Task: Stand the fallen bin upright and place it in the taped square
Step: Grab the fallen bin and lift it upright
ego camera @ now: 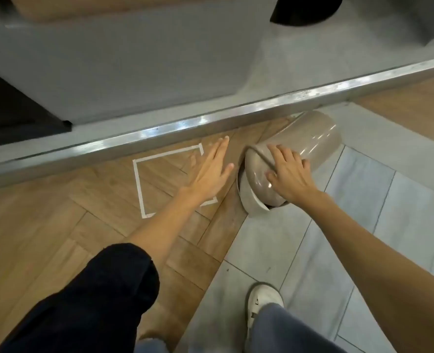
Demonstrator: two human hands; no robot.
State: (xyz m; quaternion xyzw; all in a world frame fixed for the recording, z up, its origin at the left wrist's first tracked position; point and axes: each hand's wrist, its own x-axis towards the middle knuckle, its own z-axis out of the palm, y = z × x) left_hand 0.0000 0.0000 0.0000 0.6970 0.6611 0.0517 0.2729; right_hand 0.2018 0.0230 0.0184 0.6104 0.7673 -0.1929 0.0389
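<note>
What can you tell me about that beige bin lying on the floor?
The bin is a glossy beige cylinder, plastic by its look, lying on its side where the wooden floor meets grey tiles, just right of the taped square. Its base points toward the metal ledge; its domed swing lid faces the person. The right hand rests flat on the lid end. The left hand hovers open beside it, not touching.

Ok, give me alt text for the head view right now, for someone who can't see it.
A beige bin lies on its side on the floor, its lidded end toward a taped square to its left. The right hand rests flat on the bin near the swing lid; the left hand hovers open over the square's right edge. A metal kickplate runs just behind.
</note>
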